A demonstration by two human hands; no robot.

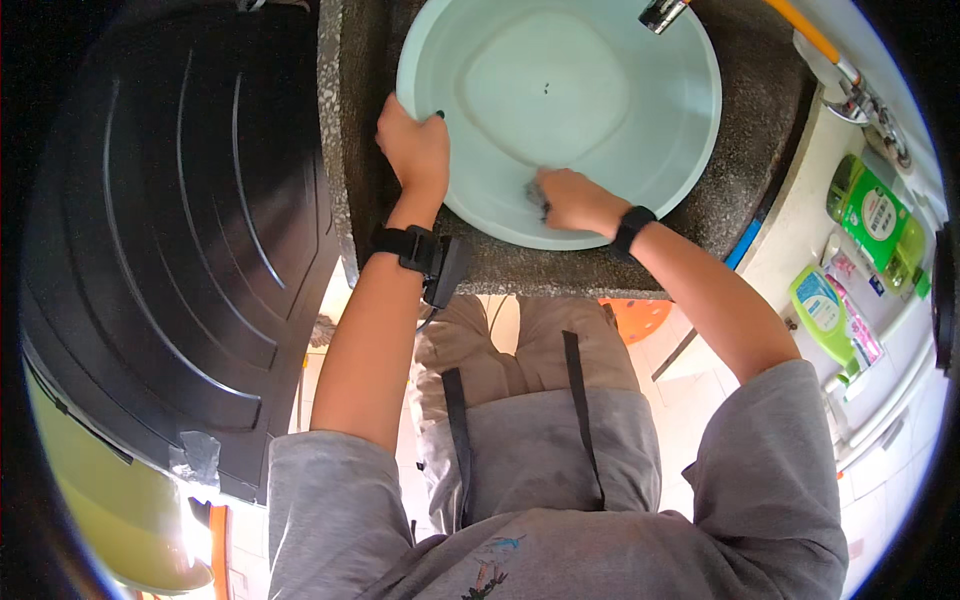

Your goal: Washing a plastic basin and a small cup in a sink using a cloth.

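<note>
A large pale green plastic basin (672, 110) stands in a dark speckled stone sink (745, 125). My left hand (415, 150) is closed over the basin's left rim, with the thumb on the inside. Low on the basin's near inner wall, my right hand (582, 203) presses a small grey scrubbing pad (535, 198), which looks like steel wool; the fingers hide much of it. A few small dark specks lie on the basin's floor.
Above the basin's far right hangs a metal faucet spout (662, 14) on an orange pipe (800, 22). Green bottles (880, 215) stand along the right side. To the left is a black ridged panel (170, 220), with a yellow-green container (110, 500) below it.
</note>
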